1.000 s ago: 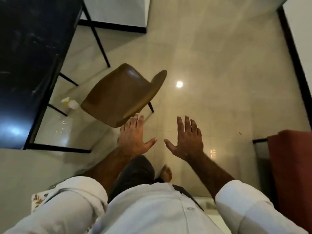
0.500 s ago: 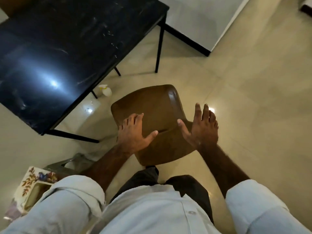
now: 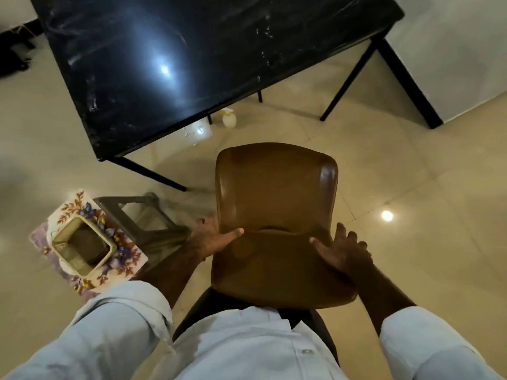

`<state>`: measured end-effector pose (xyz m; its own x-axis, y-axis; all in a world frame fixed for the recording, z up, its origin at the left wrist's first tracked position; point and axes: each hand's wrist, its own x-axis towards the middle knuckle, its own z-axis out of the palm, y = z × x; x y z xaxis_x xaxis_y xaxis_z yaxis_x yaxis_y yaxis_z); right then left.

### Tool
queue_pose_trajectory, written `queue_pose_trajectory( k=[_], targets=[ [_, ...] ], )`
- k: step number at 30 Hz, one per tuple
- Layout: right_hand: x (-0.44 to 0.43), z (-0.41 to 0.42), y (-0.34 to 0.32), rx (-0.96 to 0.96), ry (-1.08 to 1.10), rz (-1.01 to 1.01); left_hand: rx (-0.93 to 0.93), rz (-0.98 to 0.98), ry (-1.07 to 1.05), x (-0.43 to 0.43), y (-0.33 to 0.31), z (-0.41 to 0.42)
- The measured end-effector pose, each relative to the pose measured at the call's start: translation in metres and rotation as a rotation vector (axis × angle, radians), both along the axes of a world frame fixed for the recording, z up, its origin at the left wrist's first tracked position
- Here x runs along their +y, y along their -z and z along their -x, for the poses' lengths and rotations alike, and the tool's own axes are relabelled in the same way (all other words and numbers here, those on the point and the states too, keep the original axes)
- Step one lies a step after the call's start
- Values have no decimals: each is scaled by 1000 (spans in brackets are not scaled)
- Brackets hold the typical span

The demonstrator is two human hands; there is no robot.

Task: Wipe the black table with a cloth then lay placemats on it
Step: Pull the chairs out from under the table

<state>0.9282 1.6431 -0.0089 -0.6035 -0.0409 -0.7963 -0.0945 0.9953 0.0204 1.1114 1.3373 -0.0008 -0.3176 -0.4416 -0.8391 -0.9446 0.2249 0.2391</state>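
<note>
The black table [image 3: 205, 50] fills the upper part of the view, glossy, with smears and white specks on its top. A brown chair [image 3: 274, 204] stands between me and the table. My left hand [image 3: 211, 239] grips the chair's left edge, thumb on the seat and fingers behind it. My right hand [image 3: 343, 250] holds the right edge, thumb on the backrest and fingers over the rim. Floral placemats [image 3: 129, 256] lie on a low stool [image 3: 148, 215] at my left, under a beige basket [image 3: 82, 242].
A small white spray bottle [image 3: 229, 119] stands on the tiled floor under the table, with crumbs [image 3: 196, 133] beside it. A white wall with a black skirting board [image 3: 408, 83] runs along the right. Open floor lies right of the chair.
The view has swung left and down, bringing the table top and chair to the centre. Both hands have dropped from open above the chair onto its two side edges.
</note>
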Motion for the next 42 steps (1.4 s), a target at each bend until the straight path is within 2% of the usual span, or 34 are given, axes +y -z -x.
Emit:
queue_pose_trajectory(
  k=[3,6,8,12,20,23,29,34,42],
  targets=[
    [24,5,31,-195,123,0,-59,-180,-334,16,12,-7],
    [41,4,45,-338,423,101,-55,-321,-496,28,22,-13],
    [44,3,48,-383,581,160,-58,-363,-524,29,29,-13],
    [43,8,54,-467,751,188,-71,-372,-515,25,37,-17],
    [43,11,54,-593,942,150,-157,-438,-582,22,34,-15],
    [44,14,54,-598,960,151,-171,-396,-618,24,35,-15],
    [37,41,46,-526,837,190,-113,-241,-600,26,35,-5],
    [21,109,48,-464,704,192,-44,-226,-642,23,12,29],
    [-56,223,8,-349,509,151,133,-254,-828,5,0,94]
  ],
)
